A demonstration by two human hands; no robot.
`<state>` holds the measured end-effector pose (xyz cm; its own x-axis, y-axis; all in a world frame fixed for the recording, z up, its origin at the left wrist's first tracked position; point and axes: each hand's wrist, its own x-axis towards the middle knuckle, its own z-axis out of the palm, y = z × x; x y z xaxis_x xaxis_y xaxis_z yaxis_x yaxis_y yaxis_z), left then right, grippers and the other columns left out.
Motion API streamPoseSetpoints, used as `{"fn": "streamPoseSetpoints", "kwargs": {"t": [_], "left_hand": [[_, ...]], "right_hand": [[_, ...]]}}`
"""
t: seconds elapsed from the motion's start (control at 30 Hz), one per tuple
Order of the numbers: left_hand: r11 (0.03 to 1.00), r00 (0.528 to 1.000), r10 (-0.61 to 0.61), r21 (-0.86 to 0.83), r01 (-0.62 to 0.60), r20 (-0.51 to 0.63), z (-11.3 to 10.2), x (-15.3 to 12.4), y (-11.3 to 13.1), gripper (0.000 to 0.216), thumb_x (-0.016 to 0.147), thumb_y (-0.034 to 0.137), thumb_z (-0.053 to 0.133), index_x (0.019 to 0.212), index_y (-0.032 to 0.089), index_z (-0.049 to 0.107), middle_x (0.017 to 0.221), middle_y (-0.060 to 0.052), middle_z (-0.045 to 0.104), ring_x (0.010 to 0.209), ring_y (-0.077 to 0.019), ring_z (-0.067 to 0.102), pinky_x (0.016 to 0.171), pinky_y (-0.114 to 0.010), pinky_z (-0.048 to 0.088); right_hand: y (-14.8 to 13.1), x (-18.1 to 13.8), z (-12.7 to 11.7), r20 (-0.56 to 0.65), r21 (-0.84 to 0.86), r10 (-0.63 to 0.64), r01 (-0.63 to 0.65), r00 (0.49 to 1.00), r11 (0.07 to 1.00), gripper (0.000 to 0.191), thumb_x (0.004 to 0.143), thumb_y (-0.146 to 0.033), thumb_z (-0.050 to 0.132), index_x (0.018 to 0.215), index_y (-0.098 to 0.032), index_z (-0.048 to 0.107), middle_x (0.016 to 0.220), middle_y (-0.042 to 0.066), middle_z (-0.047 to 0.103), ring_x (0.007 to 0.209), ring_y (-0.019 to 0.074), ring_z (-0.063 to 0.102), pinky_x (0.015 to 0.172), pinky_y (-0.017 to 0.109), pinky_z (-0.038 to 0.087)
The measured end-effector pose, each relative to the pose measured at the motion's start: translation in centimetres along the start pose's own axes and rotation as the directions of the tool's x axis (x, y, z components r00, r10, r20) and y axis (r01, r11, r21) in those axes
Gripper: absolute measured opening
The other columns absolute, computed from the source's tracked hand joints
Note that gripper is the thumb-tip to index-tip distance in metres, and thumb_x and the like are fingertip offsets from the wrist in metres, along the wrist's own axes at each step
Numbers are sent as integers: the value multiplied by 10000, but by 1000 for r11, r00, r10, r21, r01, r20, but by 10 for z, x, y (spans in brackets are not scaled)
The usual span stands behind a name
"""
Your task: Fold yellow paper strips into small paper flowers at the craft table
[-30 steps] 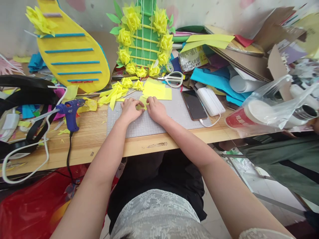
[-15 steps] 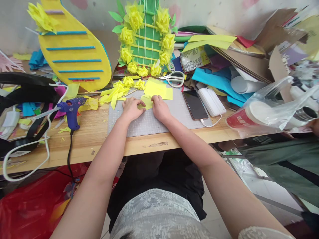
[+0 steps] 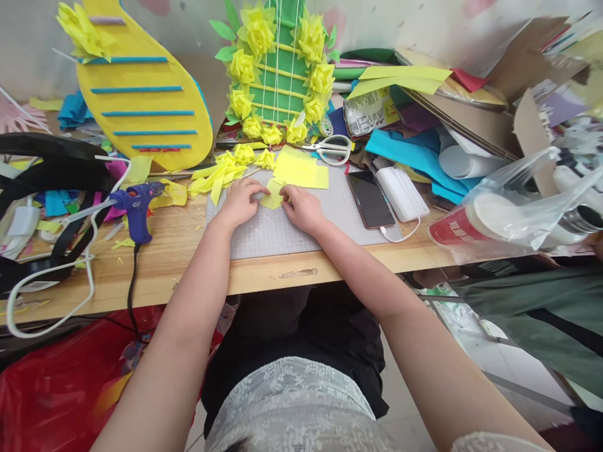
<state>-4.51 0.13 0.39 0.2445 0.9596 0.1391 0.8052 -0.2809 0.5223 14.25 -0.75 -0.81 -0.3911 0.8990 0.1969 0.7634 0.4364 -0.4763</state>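
Note:
A small piece of yellow crepe paper (image 3: pixel 272 197) lies on the grey cutting mat (image 3: pixel 264 238) between my hands. My left hand (image 3: pixel 241 202) rests on the mat at its left, thumb and forefinger apart, the fingertips just beside the paper. From the right, my right hand (image 3: pixel 304 209) has its curled fingertips at the paper's edge, with a gap between thumb and fingers. Right behind lie more yellow paper sheets (image 3: pixel 296 168). Yellow paper strips (image 3: pixel 217 177) and small yellow paper flowers (image 3: pixel 244 154) sit at the mat's back left.
White-handled scissors (image 3: pixel 333 149), a phone (image 3: pixel 371 198) and a white power bank (image 3: pixel 402 193) lie to the right. A purple glue gun (image 3: pixel 137 213) stands left. Behind are a yellow cutout (image 3: pixel 155 122) and a green flowered piece (image 3: pixel 277 94). A bagged cup (image 3: pixel 464 223) stands right.
My left hand has drawn back to the left and its fingers have come away from the yellow paper. My right hand has shifted slightly left and down, leaving more of the paper showing.

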Motion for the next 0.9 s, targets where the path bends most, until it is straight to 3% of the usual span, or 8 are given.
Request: {"fn": "streamPoseSetpoints", "kwargs": {"t": [0.27,0.43,0.6,0.77,0.9], "left_hand": [[1000,1000,-14,19,14,-5,-2,-2,4,148,781,275,626,883,257,732,1103,-38,629,1137,-247,509,1052,-424,329],[995,996,91,30,-92,26,-4,-3,7,112,749,281,679,829,246,750,1049,-48,594,1102,-244,490,1045,-427,340],[983,980,182,-7,-182,80,-2,-1,6,146,781,255,630,857,232,753,1011,-42,667,1050,-234,527,1011,-407,362],[994,994,93,-55,-90,51,2,1,7,297,799,236,596,1078,227,697,979,-40,722,993,-233,558,939,-395,395],[998,998,44,-52,-42,35,6,2,9,318,802,223,583,1107,211,674,942,-43,723,955,-224,569,916,-383,393]], "right_hand": [[4,0,-1,-57,22,-14,15,998,1000,263,855,-183,427,1071,-162,578,1007,94,675,1005,239,547,843,357,426],[5,1,1,-59,34,-62,64,996,997,239,840,-179,464,1043,-159,591,1001,94,669,1014,244,526,881,365,415],[5,4,4,-42,57,-53,55,998,997,236,833,-139,471,1032,-165,594,979,90,673,980,241,537,859,366,422],[5,4,5,-31,71,-51,53,998,996,257,832,-128,468,1060,-157,583,967,90,672,964,233,544,849,361,421],[6,4,6,-45,114,-37,42,998,993,269,818,-135,482,1071,-160,571,961,79,671,938,219,549,841,350,418]]}}
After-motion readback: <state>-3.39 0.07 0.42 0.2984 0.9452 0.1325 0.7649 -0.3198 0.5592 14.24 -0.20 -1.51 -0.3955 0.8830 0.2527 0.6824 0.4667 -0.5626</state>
